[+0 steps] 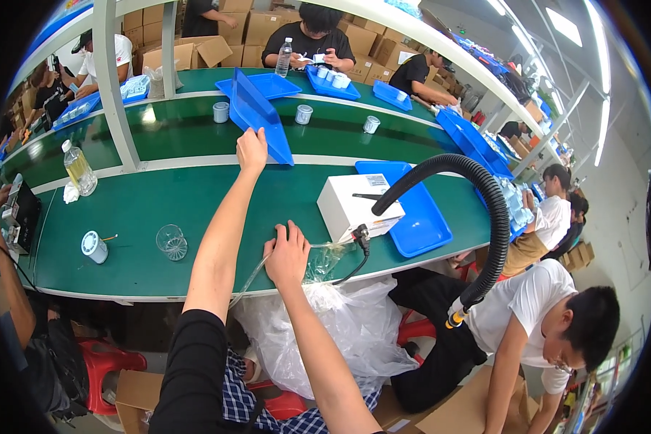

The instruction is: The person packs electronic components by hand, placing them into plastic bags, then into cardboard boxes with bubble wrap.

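My left hand [252,150] reaches over the bench and grips the near edge of a blue plastic tray [257,114], tilted steeply above the green conveyor. Fingers spread, my right hand [288,253] lies on the near part of the green tabletop [137,271], holding nothing that I can see. A thin clear tube [250,278] runs beside it. To its right stands a white box-shaped device [347,206] with a black corrugated hose [477,181] and a black plug [361,233]. Just below, a clear plastic bag [318,325] hangs at the table edge.
A blue tray [416,217] lies behind the device. On the left are a clear cup [171,242], a white canister [94,247] and a bottle of yellowish liquid [79,170]. Small canisters [304,114] stand on the conveyor. A person [535,325] bends over a carton at right; others sit opposite.
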A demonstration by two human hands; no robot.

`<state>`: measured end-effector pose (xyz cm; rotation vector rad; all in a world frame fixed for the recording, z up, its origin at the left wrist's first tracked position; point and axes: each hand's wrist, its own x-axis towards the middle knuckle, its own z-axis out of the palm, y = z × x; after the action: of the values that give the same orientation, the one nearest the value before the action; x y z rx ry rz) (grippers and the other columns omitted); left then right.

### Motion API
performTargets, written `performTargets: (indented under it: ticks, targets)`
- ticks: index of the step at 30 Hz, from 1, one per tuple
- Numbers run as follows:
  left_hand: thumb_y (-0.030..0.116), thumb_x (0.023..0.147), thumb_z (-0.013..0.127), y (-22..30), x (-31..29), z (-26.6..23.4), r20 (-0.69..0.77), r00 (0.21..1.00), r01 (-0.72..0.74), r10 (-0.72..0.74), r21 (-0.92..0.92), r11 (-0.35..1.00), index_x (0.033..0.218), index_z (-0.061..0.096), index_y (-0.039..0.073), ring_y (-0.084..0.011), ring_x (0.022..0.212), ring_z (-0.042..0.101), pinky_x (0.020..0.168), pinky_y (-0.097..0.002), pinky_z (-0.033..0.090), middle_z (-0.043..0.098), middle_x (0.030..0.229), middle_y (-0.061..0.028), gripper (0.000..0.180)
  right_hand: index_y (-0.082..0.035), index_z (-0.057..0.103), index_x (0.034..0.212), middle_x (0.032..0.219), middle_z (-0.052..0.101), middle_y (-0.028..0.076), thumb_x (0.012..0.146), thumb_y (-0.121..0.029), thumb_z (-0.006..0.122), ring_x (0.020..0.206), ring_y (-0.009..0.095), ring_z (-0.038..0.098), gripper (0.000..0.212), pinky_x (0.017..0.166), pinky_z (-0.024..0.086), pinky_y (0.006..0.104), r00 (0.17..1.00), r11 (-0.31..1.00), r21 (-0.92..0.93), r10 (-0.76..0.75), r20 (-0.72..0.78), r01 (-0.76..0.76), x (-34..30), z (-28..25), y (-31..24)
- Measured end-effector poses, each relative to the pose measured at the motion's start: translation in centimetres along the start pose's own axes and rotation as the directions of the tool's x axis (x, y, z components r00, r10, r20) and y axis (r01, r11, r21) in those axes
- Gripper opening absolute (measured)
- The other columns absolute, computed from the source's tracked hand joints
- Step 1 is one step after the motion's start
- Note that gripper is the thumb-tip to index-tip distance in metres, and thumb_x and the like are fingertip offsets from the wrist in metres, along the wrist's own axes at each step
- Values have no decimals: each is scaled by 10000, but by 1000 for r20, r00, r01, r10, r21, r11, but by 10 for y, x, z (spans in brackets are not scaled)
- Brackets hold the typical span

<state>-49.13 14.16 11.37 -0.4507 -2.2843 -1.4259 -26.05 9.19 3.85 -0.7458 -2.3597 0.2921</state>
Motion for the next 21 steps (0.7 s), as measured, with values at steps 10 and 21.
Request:
performTargets:
  ticks: [10,21]
  targets:
    - [209,886,522,24,13,-5,-130,970,-228,204,-206,952,861,571,-9,-409,763,567,647,-484,441,578,797,-217,225,-54,523,1091,1252,476,156,810,-176,508,1180,280,423,307,979,308,406,999,1000,-9,12,47,-11,1,-5,-1]
    - [174,876,560,86,13,15,260,934,358,-246,-704,614,785,548,-60,-235,588,645,547,-324,548,619,757,-161,252,-58,531,1080,1249,482,144,808,-176,506,1175,273,429,298,972,315,399,999,1000,-30,8,36,-7,0,-3,-1]
